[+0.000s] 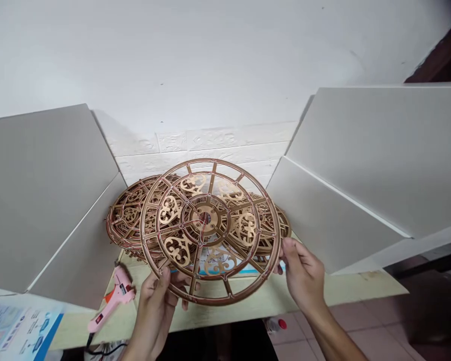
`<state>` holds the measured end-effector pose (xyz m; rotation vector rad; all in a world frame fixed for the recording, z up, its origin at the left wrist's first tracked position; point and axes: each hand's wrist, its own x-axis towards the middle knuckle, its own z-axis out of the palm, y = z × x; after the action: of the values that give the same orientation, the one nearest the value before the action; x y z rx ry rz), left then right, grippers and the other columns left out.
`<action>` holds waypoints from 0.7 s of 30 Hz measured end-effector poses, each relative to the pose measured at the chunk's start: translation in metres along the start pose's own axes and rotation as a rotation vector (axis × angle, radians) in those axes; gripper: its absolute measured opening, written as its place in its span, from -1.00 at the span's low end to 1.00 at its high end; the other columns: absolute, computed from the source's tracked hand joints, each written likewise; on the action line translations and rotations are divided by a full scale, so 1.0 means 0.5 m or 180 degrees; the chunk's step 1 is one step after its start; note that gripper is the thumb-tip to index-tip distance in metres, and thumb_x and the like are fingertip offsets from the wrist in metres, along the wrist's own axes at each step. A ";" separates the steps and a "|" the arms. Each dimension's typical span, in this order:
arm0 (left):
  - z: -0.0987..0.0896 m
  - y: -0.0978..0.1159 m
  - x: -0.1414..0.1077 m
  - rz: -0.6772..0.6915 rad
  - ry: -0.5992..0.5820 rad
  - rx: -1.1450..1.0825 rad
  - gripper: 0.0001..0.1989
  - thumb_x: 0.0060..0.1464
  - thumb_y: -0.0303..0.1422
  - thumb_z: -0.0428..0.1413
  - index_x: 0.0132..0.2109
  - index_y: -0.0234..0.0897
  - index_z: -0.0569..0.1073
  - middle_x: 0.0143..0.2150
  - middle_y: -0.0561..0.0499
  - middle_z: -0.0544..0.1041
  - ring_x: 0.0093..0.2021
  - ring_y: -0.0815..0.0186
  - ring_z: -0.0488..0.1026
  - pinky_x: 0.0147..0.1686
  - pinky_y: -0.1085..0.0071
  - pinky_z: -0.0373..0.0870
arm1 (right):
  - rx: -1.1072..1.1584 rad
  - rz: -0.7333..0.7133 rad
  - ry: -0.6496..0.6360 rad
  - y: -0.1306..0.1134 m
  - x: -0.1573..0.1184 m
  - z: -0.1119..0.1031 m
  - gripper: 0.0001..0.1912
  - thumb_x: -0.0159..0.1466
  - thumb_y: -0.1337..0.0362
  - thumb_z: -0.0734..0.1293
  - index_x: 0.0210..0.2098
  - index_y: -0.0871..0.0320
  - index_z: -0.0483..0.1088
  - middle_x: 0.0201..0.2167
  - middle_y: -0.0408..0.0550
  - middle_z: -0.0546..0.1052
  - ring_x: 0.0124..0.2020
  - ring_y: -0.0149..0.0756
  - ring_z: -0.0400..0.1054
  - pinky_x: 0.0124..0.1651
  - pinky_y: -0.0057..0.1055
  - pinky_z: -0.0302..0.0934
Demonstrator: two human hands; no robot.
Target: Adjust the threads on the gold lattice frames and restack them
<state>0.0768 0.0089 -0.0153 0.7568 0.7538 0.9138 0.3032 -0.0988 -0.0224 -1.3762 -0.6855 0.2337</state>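
Both hands hold up a round, bronze-coloured openwork disc [198, 216], tilted toward me over the table. It has concentric rings, spokes, gold scroll ornaments and thin reddish wires running along the frame to its hub. My left hand [156, 301] grips the lower left rim, thumb on the near face and fingers beneath. At the right rim, my right hand [304, 273] pinches the edge between thumb and fingers. Behind the held disc lie a left pile of similar discs [130, 215] and a right pile [283, 223], both partly hidden by it.
A pink hot glue gun [115, 303] with a black cord lies left of my left hand on the pale wooden table [346, 291]. Grey panels stand at left [41, 195] and right [383, 160]. A printed blue-white sheet [18, 328] is at lower left. A red-capped container [276, 325] is below.
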 end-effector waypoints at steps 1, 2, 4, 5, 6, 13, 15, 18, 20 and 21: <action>-0.005 -0.001 0.003 -0.0018 0.0009 -0.0047 -0.65 -0.19 -0.15 0.38 -0.36 -0.32 0.51 -0.44 -0.06 0.60 -0.51 0.27 0.52 -0.69 0.56 0.33 | -0.0019 -0.0033 -0.0011 -0.002 0.000 0.001 -0.49 0.26 -0.10 0.25 -0.62 0.14 0.27 -0.72 -0.15 0.30 -0.69 -0.45 0.19 -0.62 -0.50 0.09; -0.008 -0.002 0.004 -0.0022 0.0025 -0.0107 -0.65 -0.19 -0.16 0.38 -0.35 -0.31 0.52 -0.45 -0.05 0.60 -0.50 0.27 0.52 -0.69 0.56 0.34 | -0.0035 -0.0045 -0.0056 -0.003 -0.001 0.003 -0.48 0.27 -0.11 0.24 -0.63 0.14 0.25 -0.73 -0.16 0.28 -0.70 -0.46 0.18 -0.63 -0.50 0.08; -0.012 -0.001 0.004 -0.0025 0.0047 -0.0220 -0.66 -0.19 -0.17 0.39 -0.33 -0.30 0.53 -0.44 -0.02 0.61 -0.49 0.28 0.53 -0.69 0.56 0.35 | -0.0056 -0.0006 -0.0192 -0.004 -0.005 0.006 -0.50 0.25 -0.11 0.26 -0.61 0.14 0.26 -0.75 -0.19 0.25 -0.71 -0.48 0.14 -0.65 -0.52 0.05; -0.012 0.000 0.003 -0.0034 0.0031 -0.0256 -0.67 -0.19 -0.17 0.39 -0.33 -0.29 0.54 -0.42 -0.01 0.61 -0.49 0.28 0.53 -0.69 0.56 0.35 | -0.0039 0.0066 -0.0257 -0.004 -0.007 0.009 -0.56 0.23 -0.09 0.29 -0.54 0.14 0.30 -0.75 -0.21 0.25 -0.72 -0.48 0.12 -0.66 -0.53 0.04; -0.012 0.000 0.002 -0.0041 0.0000 -0.0275 -0.67 -0.18 -0.17 0.38 -0.33 -0.29 0.55 -0.42 -0.01 0.61 -0.50 0.29 0.52 -0.70 0.56 0.34 | -0.0001 0.0165 -0.0326 -0.003 -0.010 0.011 -0.63 0.20 -0.07 0.33 -0.43 0.12 0.34 -0.74 -0.24 0.26 -0.74 -0.48 0.10 -0.67 -0.53 0.03; -0.003 0.001 -0.003 -0.0018 -0.0103 -0.0300 -0.71 -0.13 -0.17 0.35 -0.34 -0.26 0.54 -0.46 0.01 0.60 -0.53 0.33 0.49 -0.66 0.57 0.36 | 0.0334 0.0362 -0.0737 -0.002 -0.028 0.025 -0.60 0.20 -0.05 0.34 -0.53 0.15 0.30 -0.77 -0.24 0.20 -0.74 -0.50 0.07 -0.67 -0.53 -0.01; 0.000 0.000 -0.004 -0.0026 -0.0044 -0.0307 -0.70 -0.13 -0.16 0.35 -0.32 -0.26 0.53 -0.44 -0.01 0.60 -0.50 0.30 0.52 -0.63 0.55 0.39 | 0.0582 0.0427 -0.0733 0.001 -0.034 0.027 -0.50 0.23 -0.06 0.31 -0.64 0.16 0.21 -0.78 -0.23 0.15 -0.74 -0.51 0.05 -0.67 -0.53 -0.03; 0.002 -0.002 -0.006 0.0004 0.0108 -0.0322 -0.68 -0.16 -0.16 0.37 -0.34 -0.28 0.53 -0.44 0.00 0.60 -0.46 0.29 0.54 -0.60 0.56 0.40 | 0.1007 0.0557 -0.0760 0.009 -0.045 0.030 -0.65 0.23 0.02 0.34 -0.50 0.16 0.32 -0.74 -0.27 0.17 -0.74 -0.52 0.01 -0.69 -0.55 -0.07; 0.003 -0.003 -0.008 0.0039 0.0146 -0.0282 -0.68 -0.15 -0.17 0.37 -0.34 -0.30 0.53 -0.43 -0.01 0.59 -0.46 0.31 0.53 -0.62 0.58 0.37 | 0.1211 0.0561 -0.0859 0.010 -0.054 0.034 -0.76 0.22 0.08 0.37 -0.32 0.13 0.39 -0.70 -0.28 0.21 -0.73 -0.54 -0.02 -0.68 -0.56 -0.09; 0.004 -0.003 -0.008 0.0054 0.0130 -0.0251 -0.68 -0.14 -0.16 0.36 -0.34 -0.31 0.53 -0.43 -0.02 0.59 -0.46 0.31 0.53 -0.63 0.59 0.35 | 0.1254 0.0576 -0.0891 0.009 -0.059 0.036 -0.77 0.21 0.10 0.38 -0.27 0.12 0.40 -0.68 -0.28 0.23 -0.72 -0.54 -0.02 -0.67 -0.56 -0.10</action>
<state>0.0774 0.0043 -0.0142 0.6779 0.7439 0.9711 0.2706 -0.0990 -0.0353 -1.0341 -0.7007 0.6798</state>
